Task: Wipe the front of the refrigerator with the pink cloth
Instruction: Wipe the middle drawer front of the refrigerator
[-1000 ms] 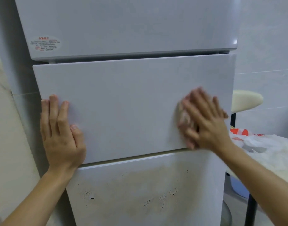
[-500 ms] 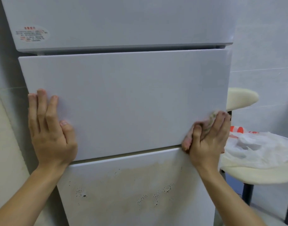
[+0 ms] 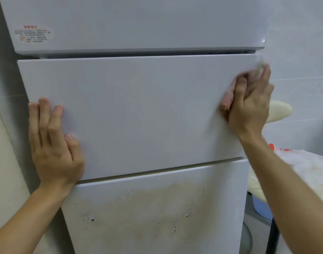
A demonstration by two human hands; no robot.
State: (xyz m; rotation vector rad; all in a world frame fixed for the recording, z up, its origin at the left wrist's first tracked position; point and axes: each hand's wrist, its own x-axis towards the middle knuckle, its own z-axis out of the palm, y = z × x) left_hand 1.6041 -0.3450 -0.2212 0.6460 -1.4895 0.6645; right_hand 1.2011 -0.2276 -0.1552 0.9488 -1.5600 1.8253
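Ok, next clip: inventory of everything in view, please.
refrigerator: one, white, fills the centre, three front panels stacked
sticker: one, white with red print, top panel's left end
stain: one patch, brownish with dark specks, bottom panel
pink cloth: one, pink, against the middle panel's right edge
cream cushions: two, cream, right of refrigerator, one above the other
plastic bag: one, white with red print, on the lower cushion
blue tub: one, blue, low right, partly hidden
tiled wall: one, white, behind and right
left hand: one, flat on the middle panel's left edge
right hand: one, grip curled round the pink cloth
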